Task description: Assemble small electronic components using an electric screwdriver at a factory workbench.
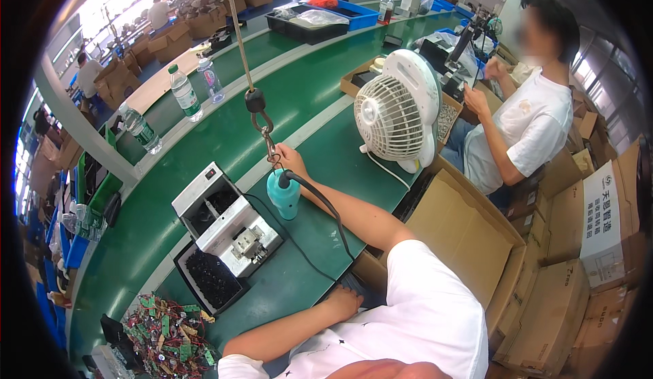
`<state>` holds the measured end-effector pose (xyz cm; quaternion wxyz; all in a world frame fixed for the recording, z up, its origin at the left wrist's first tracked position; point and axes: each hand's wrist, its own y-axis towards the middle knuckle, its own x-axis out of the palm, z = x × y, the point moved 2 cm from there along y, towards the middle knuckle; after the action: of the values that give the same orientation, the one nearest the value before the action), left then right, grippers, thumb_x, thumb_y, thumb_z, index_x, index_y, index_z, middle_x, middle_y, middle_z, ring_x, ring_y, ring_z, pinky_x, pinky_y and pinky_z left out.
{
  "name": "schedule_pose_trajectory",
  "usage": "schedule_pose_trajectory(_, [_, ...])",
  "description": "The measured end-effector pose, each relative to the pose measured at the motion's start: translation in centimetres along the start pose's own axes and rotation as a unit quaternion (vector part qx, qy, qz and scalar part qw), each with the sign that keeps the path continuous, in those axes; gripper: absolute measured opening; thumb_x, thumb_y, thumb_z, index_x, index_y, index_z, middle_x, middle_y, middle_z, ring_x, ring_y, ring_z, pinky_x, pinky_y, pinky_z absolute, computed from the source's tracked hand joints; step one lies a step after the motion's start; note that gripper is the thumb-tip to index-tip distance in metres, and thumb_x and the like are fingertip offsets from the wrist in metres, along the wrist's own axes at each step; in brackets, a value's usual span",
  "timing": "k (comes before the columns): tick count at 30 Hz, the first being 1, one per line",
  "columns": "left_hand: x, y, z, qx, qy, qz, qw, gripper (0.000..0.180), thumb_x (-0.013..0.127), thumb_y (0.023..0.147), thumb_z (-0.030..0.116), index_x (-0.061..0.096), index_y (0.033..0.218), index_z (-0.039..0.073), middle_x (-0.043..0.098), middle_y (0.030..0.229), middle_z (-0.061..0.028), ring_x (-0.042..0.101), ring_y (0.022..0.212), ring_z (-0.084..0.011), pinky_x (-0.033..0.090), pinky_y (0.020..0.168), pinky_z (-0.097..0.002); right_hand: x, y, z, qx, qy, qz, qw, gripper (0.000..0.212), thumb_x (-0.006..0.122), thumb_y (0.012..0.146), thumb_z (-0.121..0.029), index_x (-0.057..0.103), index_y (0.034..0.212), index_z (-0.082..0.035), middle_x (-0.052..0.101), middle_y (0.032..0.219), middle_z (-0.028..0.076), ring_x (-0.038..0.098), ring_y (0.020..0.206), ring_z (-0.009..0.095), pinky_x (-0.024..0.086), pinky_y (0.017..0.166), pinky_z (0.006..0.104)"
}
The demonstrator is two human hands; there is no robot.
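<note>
A teal electric screwdriver (pixel 283 194) hangs upright over the green bench from a metal hook (pixel 261 122) on a cord. My right hand (pixel 294 162) is at its top, beside the wire ring; the fingers look curled there and are partly hidden. A black cable (pixel 330 209) bends from the tool's top toward the bench's near edge. My left hand (pixel 342 303) is low at that edge with its fingers curled in; whatever it may hold does not show. Left of the screwdriver stands a silver screw feeder (pixel 235 226), with a black tray (pixel 212 280) of small dark parts.
A heap of wired circuit boards (pixel 170 338) lies at the lower left. To the right stand a white fan (pixel 398 110) and an open cardboard box (pixel 462 226). Bottles (pixel 185 93) line the green conveyor (pixel 163 175). A co-worker (pixel 524 107) sits at the far right.
</note>
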<state>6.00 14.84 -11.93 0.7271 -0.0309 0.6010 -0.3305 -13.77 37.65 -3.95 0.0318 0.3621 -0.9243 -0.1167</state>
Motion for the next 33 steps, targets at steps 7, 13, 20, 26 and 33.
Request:
schedule_pose_trajectory(7, [-0.3, 0.0, 0.1, 0.001, 0.0, -0.014, 1.0, 0.034, 0.055, 0.086, 0.034, 0.058, 0.109, 0.009, 0.064, 0.101, -0.0133, 0.06, 0.09, -0.0299, 0.043, 0.082, -0.0425, 0.2, 0.3, 1.1, -0.006, 0.028, 0.008, 1.0, 0.033, 0.042, 0.094, -0.027, 0.055, 0.073, -0.005, 0.048, 0.056, 0.001, 0.044, 0.053, 0.013, 0.037, 0.053, 0.0273])
schedule_pose_trajectory(13, [-0.2, 0.2, -0.2, -0.007, -0.003, -0.01, 1.0, 0.034, 0.055, 0.086, 0.034, 0.058, 0.109, 0.009, 0.063, 0.101, -0.0136, 0.06, 0.09, -0.0303, 0.043, 0.082, -0.043, 0.3, 0.5, 1.3, -0.013, 0.043, -0.001, 0.999, 0.034, 0.042, 0.094, -0.028, 0.055, 0.073, -0.005, 0.049, 0.057, 0.001, 0.045, 0.054, 0.013, 0.037, 0.054, 0.0278])
schedule_pose_trajectory(20, [0.0, 0.3, -0.3, -0.011, -0.007, -0.002, 1.0, 0.033, 0.055, 0.086, 0.033, 0.058, 0.108, 0.009, 0.063, 0.101, -0.0136, 0.06, 0.09, -0.0306, 0.043, 0.082, -0.0436, 0.1, 0.6, 1.7, -0.005, 0.041, -0.012, 0.999, 0.033, 0.043, 0.093, -0.029, 0.055, 0.074, -0.005, 0.05, 0.059, 0.002, 0.046, 0.055, 0.013, 0.037, 0.055, 0.0287])
schedule_pose_trajectory(26, [0.4, 0.4, -0.2, -0.003, -0.003, 0.014, 1.0, 0.031, 0.055, 0.086, 0.032, 0.058, 0.106, 0.009, 0.063, 0.099, -0.0134, 0.06, 0.088, -0.0304, 0.043, 0.082, -0.0441, 0.3, 1.2, 3.1, 0.028, 0.007, -0.032, 0.999, 0.032, 0.044, 0.092, -0.03, 0.057, 0.076, -0.006, 0.055, 0.064, 0.002, 0.048, 0.058, 0.015, 0.039, 0.057, 0.0294])
schedule_pose_trajectory(33, [1.5, 0.6, 0.0, -0.022, -0.008, 0.063, 0.998, 0.023, 0.051, 0.086, 0.025, 0.06, 0.099, 0.009, 0.064, 0.094, -0.0131, 0.06, 0.084, -0.0303, 0.044, 0.079, -0.0445, 1.0, 0.2, 2.3, -0.051, -0.01, -0.037, 0.998, 0.029, 0.049, 0.09, -0.032, 0.06, 0.083, -0.006, 0.06, 0.072, 0.003, 0.052, 0.064, 0.015, 0.042, 0.063, 0.0283])
